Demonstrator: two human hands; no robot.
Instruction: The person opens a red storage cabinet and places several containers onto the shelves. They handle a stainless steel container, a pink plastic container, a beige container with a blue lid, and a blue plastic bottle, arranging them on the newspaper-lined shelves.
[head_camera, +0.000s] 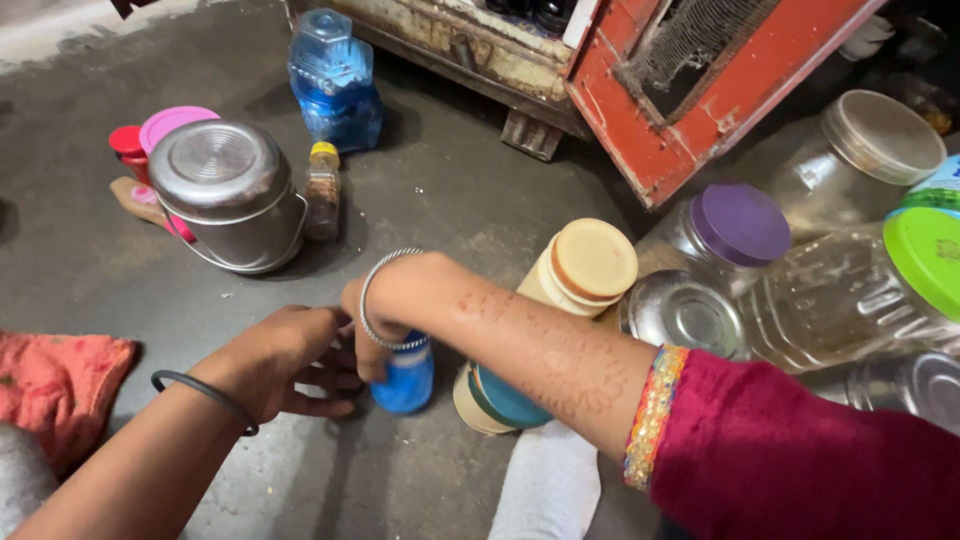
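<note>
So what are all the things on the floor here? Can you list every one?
Small blue plastic container: one, blue, on the floor under both hands.
Round steel pot with lid: one, silver, upper left.
Pink-lidded container: one, behind the pot.
Blue plastic water bottle: one, top middle.
Small yellow-capped jar: one, beside the pot.
Cream plastic jar: one, lying on its side, middle.
Clear jar with purple lid: one, right.
Clear jar with green lid: one, far right.
Clear jar with metal lid: one, upper right.
Orange cloth: one, left edge.
Left hand: black bangle, beside the blue container.
Right hand: silver bangle, gripping its top.
</note>
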